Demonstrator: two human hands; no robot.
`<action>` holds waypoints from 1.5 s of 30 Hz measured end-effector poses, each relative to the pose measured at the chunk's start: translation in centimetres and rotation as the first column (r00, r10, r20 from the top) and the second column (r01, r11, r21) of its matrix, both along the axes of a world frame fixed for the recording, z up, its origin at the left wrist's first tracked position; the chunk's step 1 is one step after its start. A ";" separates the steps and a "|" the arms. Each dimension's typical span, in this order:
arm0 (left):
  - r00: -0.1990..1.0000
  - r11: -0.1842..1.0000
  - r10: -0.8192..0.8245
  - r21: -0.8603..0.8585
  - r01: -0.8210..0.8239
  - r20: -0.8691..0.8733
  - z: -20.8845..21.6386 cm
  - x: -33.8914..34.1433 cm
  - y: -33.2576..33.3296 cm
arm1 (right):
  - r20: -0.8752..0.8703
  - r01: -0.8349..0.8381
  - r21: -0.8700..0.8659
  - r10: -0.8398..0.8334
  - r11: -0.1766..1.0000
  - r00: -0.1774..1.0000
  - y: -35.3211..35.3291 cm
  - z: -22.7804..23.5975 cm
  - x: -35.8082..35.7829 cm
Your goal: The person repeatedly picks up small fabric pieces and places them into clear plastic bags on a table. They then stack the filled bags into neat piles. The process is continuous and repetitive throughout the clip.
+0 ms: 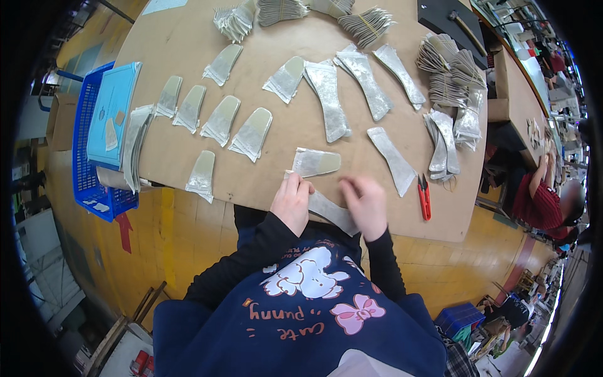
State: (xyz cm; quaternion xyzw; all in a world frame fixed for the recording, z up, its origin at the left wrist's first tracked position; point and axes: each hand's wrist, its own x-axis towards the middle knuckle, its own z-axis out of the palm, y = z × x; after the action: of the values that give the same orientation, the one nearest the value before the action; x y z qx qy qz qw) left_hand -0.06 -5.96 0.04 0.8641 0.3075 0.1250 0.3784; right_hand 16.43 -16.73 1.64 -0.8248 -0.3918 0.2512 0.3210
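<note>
A curved grey fabric piece (333,212) with a widened end lies at the near table edge, between my hands. My left hand (292,202) is closed, its fingertips pinched on that piece's left end. My right hand (366,204), slightly blurred, is above the piece's right part with thumb and fingers drawn together; what they hold, if anything, is too small to tell. Just beyond my fingers lies a short tapered piece (319,163), shiny grey with a greenish rounded end. To the right are another curved grey piece (392,160) and red-handled thread snips (425,200).
Several small stacks of tapered pieces (251,134) spread over the brown tabletop (264,182). Longer curved stacks (328,100) lie farther back, with tied bundles (364,26) behind and at right. A blue basket (85,160) stands left; a hammer (468,32) rests far right. Other people sit at right.
</note>
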 end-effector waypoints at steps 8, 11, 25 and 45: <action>0.988 0.989 0.126 -0.084 -0.119 0.088 0.0 0.9 3.6 | 0.355 0.230 -0.002 -0.214 0.973 0.910 0.9 -1.6 7.5; 0.976 0.982 0.183 -0.071 -0.176 0.116 -0.7 1.8 4.6 | 0.139 0.174 0.128 -0.192 0.976 0.972 0.7 -0.9 7.3; 0.994 0.994 0.051 -0.100 -0.042 0.092 -1.5 4.4 5.0 | -0.198 -0.058 0.193 0.097 0.979 0.975 0.6 0.8 5.3; 0.976 0.997 -0.036 -0.076 0.020 -0.215 0.0 5.9 6.3 | -0.185 -0.012 0.094 0.030 0.996 0.982 -0.2 0.1 3.4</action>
State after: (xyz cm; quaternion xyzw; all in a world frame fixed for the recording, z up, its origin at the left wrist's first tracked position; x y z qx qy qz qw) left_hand 5.83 0.35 0.08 0.8622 0.3389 0.0136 0.3762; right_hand 19.79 -16.97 1.75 -0.7778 -0.3799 0.3121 0.3914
